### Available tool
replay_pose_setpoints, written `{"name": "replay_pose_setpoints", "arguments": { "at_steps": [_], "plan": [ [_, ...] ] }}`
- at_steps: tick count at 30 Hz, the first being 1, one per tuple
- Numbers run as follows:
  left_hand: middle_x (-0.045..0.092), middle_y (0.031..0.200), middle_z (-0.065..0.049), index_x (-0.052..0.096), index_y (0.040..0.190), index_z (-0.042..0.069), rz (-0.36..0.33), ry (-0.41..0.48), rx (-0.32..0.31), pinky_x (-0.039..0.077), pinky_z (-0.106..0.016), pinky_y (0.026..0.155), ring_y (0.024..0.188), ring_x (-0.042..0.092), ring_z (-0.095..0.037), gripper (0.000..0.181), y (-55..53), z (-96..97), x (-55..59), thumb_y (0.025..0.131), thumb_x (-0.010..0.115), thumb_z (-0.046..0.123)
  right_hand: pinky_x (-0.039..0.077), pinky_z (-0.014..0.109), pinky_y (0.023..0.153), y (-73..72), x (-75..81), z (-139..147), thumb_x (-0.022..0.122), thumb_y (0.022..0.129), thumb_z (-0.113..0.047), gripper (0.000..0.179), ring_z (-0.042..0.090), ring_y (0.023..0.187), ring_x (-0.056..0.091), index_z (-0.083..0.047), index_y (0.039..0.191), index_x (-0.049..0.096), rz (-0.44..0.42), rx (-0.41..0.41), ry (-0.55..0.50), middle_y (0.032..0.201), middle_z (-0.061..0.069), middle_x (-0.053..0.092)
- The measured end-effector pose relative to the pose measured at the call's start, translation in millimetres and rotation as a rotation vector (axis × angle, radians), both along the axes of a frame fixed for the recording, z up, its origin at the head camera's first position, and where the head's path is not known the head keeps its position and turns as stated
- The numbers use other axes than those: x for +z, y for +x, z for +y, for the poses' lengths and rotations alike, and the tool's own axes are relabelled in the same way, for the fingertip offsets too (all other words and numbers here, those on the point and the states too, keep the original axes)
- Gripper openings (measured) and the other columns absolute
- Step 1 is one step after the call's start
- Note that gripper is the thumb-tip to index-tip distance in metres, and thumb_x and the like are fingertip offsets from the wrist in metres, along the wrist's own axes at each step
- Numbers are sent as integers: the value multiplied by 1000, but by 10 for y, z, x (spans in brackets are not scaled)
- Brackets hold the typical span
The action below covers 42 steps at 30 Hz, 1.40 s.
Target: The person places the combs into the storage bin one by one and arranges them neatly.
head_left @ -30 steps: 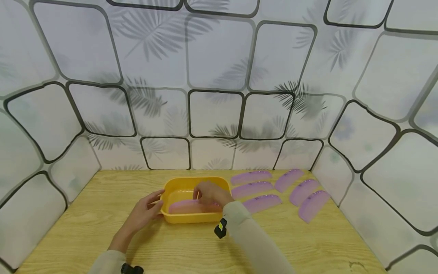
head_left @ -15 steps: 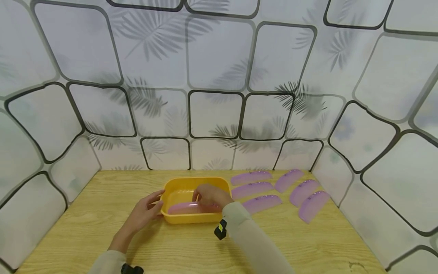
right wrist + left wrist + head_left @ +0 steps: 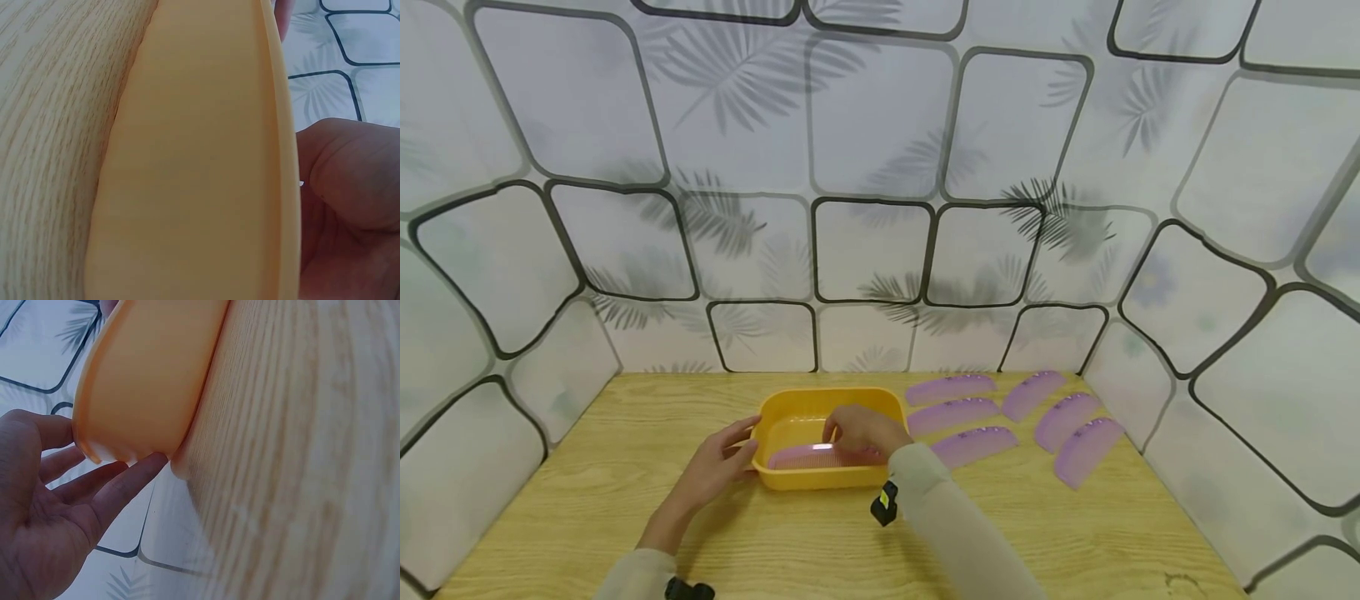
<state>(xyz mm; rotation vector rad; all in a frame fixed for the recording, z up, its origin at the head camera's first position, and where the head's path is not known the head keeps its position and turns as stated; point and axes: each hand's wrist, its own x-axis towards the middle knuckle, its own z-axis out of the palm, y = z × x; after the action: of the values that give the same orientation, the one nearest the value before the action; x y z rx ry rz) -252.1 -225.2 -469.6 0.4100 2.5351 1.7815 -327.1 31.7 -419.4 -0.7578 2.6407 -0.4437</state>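
A yellow plastic basin (image 3: 820, 478) stands on the wooden table. Inside it, along the near wall, lies a translucent purple comb (image 3: 797, 457) with its teeth towards me. My right hand (image 3: 861, 429) reaches over the right side of the basin and pinches this comb; the fingertips are partly hidden. In the right wrist view the basin wall covers most of that hand. My left hand (image 3: 718, 462) touches the basin's left end. Seen from the left wrist, its thumb is at the rim and its fairly straight fingers (image 3: 134, 481) rest against the outer wall.
Several more purple combs (image 3: 1033, 396) lie spread on the table right of the basin, in two rough columns. A patterned cloth wall (image 3: 872, 250) rises behind the table and along both sides. The wooden tabletop (image 3: 820, 542) extends in front of the basin.
The comb in the basin has tipped and settled slightly lower, and a bright reflection now shows on its back. Both hands have stayed almost in place.
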Motion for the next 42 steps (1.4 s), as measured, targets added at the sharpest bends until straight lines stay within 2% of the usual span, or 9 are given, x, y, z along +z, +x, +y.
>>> {"name": "replay_pose_setpoints", "arguments": {
  "at_steps": [7,16,23,31,35,42],
  "plan": [
    [38,152,-43,35,156,-8,3,-5,6,66,-39,84,131,54,-57,54,5,-14,23,109,52,12,58,31,97,-12,24,-14,66,96,-2,22,18,105,67,-13,111,76,-2,4,-11,112,6,74],
    [39,152,-42,36,156,-8,-6,-8,23,66,-39,84,131,55,-55,54,0,-24,57,109,52,12,59,30,95,-2,105,-13,64,98,-2,25,20,106,67,-14,117,76,22,54,6,115,7,74],
    [39,152,-43,36,155,-8,5,-18,33,66,-38,83,130,55,-55,53,-12,-31,87,109,52,12,58,35,101,16,247,72,70,98,-8,23,24,111,68,-9,120,73,53,131,-51,117,9,74],
    [39,150,-45,36,154,-11,19,7,25,66,-39,82,128,56,-57,52,-17,-50,59,108,52,9,59,39,98,41,329,197,65,100,-5,24,29,111,69,-5,123,71,67,197,-100,119,14,72],
    [39,152,-44,37,154,-10,13,1,21,66,-39,83,129,56,-57,53,6,-45,29,108,53,11,59,41,98,68,340,294,63,100,-4,24,30,111,69,-2,124,70,77,208,-134,120,16,71],
    [41,150,-44,37,154,-10,21,6,14,66,-37,82,128,57,-56,53,-9,-19,-11,108,52,11,60,46,96,81,328,551,62,100,-2,23,33,107,69,2,122,69,103,169,-223,119,19,72]
  ]
}}
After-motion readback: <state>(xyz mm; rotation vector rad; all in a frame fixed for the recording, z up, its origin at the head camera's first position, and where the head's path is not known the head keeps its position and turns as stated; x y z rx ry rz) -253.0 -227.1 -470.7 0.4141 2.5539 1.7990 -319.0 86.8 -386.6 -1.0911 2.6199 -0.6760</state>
